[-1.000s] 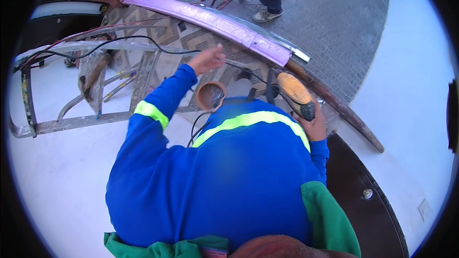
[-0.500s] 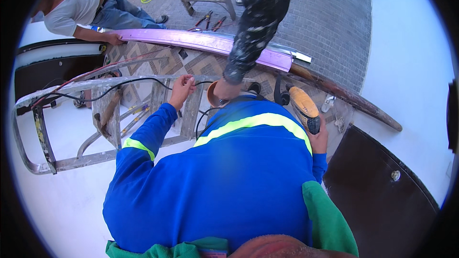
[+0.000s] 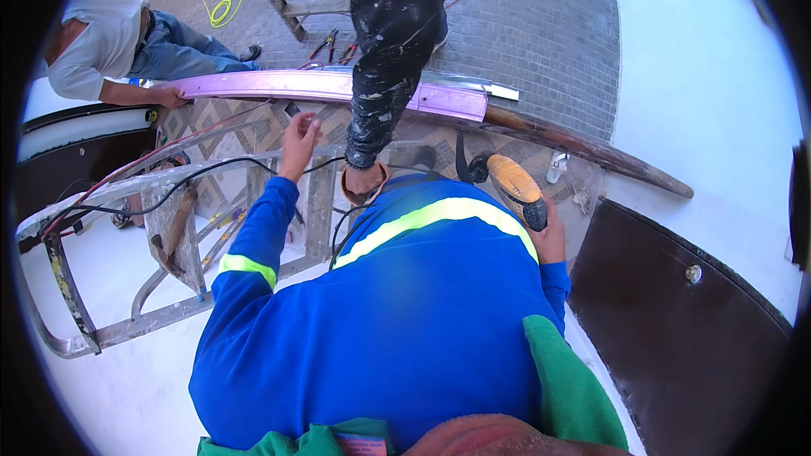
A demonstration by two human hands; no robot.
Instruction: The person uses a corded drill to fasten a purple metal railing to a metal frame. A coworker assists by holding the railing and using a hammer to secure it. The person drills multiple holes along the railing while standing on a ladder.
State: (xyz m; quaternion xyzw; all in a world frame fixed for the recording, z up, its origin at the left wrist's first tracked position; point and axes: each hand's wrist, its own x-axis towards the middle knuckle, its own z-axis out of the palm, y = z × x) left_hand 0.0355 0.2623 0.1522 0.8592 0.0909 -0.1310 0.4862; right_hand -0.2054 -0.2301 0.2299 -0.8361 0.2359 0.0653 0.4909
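Note:
My right hand (image 3: pixel 550 238) is closed round the black rear end of a yellow-orange power tool (image 3: pixel 511 179). The tool's exact kind is unclear, and its nose points away from me, to the upper left. My left hand (image 3: pixel 299 145) is raised over the aluminium ladder (image 3: pixel 317 219), fingers loosely bent and apart, with nothing visible in them. A black cable (image 3: pixel 241 160) runs along the ladder and passes behind my left wrist. Between my hands comes down the paint-spattered dark trouser leg (image 3: pixel 384 59) of another person, with a brown shoe (image 3: pixel 378 185).
Further off, a person in a white shirt (image 3: pixel 101 13) grips one end of a long pinkish-purple metal strip (image 3: pixel 279 84). A wooden pole (image 3: pixel 608 159) lies by its other end. Pliers (image 3: pixel 324 44), a second ladder (image 3: pixel 296 8) and a yellow-green hose (image 3: pixel 221 13) are beyond. Dark panels (image 3: pixel 667 312) stand right.
The whole view has shifted, so most of the scene sits further left. My left hand appears slightly higher beside the ladder. My right hand keeps its hold on the power tool.

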